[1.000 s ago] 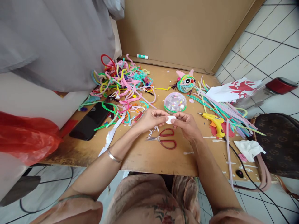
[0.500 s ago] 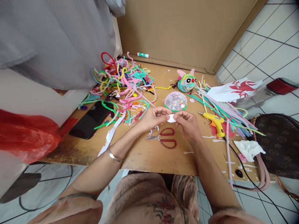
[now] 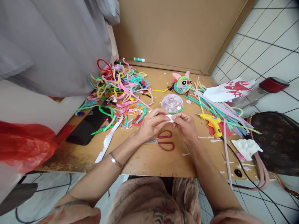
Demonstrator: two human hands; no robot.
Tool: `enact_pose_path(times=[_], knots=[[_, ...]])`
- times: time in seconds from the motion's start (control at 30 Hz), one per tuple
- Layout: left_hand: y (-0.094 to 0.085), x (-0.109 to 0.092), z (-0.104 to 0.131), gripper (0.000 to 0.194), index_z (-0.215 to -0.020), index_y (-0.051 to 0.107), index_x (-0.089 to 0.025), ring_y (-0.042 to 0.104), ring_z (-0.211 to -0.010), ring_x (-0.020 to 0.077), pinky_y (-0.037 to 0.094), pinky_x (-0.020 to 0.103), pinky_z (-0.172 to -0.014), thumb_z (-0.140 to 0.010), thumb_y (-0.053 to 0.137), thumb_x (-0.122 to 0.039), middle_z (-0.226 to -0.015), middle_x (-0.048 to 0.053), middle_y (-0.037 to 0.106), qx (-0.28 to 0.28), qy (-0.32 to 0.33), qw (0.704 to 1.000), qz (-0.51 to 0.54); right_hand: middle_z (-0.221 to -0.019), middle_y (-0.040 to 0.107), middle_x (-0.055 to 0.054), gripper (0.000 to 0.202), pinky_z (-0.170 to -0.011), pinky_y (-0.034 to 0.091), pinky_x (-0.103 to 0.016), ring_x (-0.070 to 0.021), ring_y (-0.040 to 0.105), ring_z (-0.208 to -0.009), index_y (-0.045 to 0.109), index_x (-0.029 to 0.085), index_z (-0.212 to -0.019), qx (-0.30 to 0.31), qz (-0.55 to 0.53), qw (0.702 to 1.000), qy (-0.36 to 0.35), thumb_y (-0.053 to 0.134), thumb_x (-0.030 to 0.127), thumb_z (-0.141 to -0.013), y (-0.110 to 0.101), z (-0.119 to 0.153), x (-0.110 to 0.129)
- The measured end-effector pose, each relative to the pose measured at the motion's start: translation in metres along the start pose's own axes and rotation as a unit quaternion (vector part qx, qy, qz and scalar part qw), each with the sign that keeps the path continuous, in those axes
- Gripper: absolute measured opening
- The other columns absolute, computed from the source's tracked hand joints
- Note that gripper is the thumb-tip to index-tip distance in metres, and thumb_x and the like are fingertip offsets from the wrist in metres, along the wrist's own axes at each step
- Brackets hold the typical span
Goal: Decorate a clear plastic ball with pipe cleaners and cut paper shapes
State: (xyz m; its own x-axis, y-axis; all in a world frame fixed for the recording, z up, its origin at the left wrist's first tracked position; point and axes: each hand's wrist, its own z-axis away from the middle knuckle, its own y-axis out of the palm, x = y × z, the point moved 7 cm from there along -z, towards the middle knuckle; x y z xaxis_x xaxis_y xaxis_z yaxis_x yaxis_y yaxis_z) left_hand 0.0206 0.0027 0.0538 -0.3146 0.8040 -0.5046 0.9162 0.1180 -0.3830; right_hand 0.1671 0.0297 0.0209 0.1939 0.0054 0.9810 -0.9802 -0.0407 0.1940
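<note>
A small white paper piece [image 3: 170,118] is pinched between my two hands above the middle of the table. My left hand [image 3: 153,123] grips its left end with thumb and fingers. At its right end, my right hand [image 3: 185,125] is closed on it. Just beyond the fingers sits a clear round container [image 3: 172,104] with a pink and green rim and colourful bits showing. Red-handled scissors [image 3: 165,144] lie below the hands, their blades partly hidden by my left hand. Behind stands a decorated ball [image 3: 182,85] with pink ears and eyes.
Pipe cleaners [image 3: 123,82] are heaped at the left, near a black phone [image 3: 87,127] and a white paper strip [image 3: 109,140]. On the right are a yellow glue gun [image 3: 213,121], straight pipe cleaners [image 3: 210,107], a crumpled tissue [image 3: 247,148] and a brown bag [image 3: 277,140]. A glue stick [image 3: 139,59] lies at the back.
The view has shifted slightly. My left hand's fingers have changed their hold on the white paper piece, and the left hand now covers more of the scissor blades.
</note>
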Motion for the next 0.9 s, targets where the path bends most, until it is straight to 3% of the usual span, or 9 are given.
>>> enact_pose_path(times=[0.1, 0.27, 0.47, 0.7, 0.9], knots=[[-0.003, -0.001, -0.001, 0.008, -0.091, 0.071, -0.019, 0.066, -0.091, 0.0145, 0.053, 0.029, -0.08, -0.087, 0.064, -0.019, -0.099, 0.007, 0.068, -0.011, -0.011, 1.0, 0.002, -0.047, 0.055, 0.005, 0.016, -0.051, 0.033, -0.023, -0.007, 0.045, -0.045, 0.064, 0.019, -0.059, 0.004, -0.003, 1.0, -0.005, 0.074, 0.031, -0.062, 0.001, 0.001, 0.0], [-0.005, 0.001, -0.004, 0.009, -0.087, 0.074, -0.018, 0.069, -0.091, 0.016, 0.054, 0.031, -0.083, -0.086, 0.066, -0.022, -0.1, 0.009, 0.072, -0.018, -0.086, 0.994, 0.063, -0.051, 0.057, 0.005, 0.017, -0.052, 0.036, -0.024, -0.0074, 0.046, -0.046, 0.064, 0.02, -0.06, 0.018, -0.009, 1.0, -0.003, 0.075, 0.031, -0.062, 0.002, 0.0, 0.001], [-0.003, 0.01, -0.003, 0.008, -0.077, 0.074, -0.018, 0.069, -0.081, 0.015, 0.055, 0.029, -0.078, -0.081, 0.07, -0.022, -0.086, 0.007, 0.074, -0.041, -0.168, 0.976, 0.133, -0.058, 0.063, 0.002, 0.012, -0.051, 0.038, -0.024, -0.0082, 0.048, -0.049, 0.065, 0.02, -0.06, 0.04, -0.031, 0.999, 0.017, 0.074, 0.028, -0.063, 0.005, 0.002, -0.001], [0.006, 0.024, 0.002, 0.015, -0.073, 0.072, -0.016, 0.069, -0.077, 0.0156, 0.056, 0.029, -0.074, -0.073, 0.077, -0.03, -0.084, 0.007, 0.075, -0.064, -0.27, 0.928, 0.249, -0.057, 0.064, 0.002, 0.012, -0.051, 0.038, -0.023, -0.0082, 0.049, -0.048, 0.065, 0.02, -0.06, 0.036, -0.032, 0.999, 0.017, 0.073, 0.029, -0.062, 0.005, 0.002, 0.0], [0.013, 0.032, 0.007, 0.03, -0.072, 0.07, -0.015, 0.065, -0.065, 0.0136, 0.054, 0.027, -0.066, -0.066, 0.081, -0.043, -0.073, 0.004, 0.073, -0.03, -0.342, 0.899, 0.274, -0.058, 0.063, 0.002, 0.014, -0.051, 0.038, -0.023, -0.0076, 0.048, -0.048, 0.065, 0.019, -0.062, 0.028, -0.015, 0.999, 0.013, 0.074, 0.03, -0.063, 0.004, 0.002, 0.001]])
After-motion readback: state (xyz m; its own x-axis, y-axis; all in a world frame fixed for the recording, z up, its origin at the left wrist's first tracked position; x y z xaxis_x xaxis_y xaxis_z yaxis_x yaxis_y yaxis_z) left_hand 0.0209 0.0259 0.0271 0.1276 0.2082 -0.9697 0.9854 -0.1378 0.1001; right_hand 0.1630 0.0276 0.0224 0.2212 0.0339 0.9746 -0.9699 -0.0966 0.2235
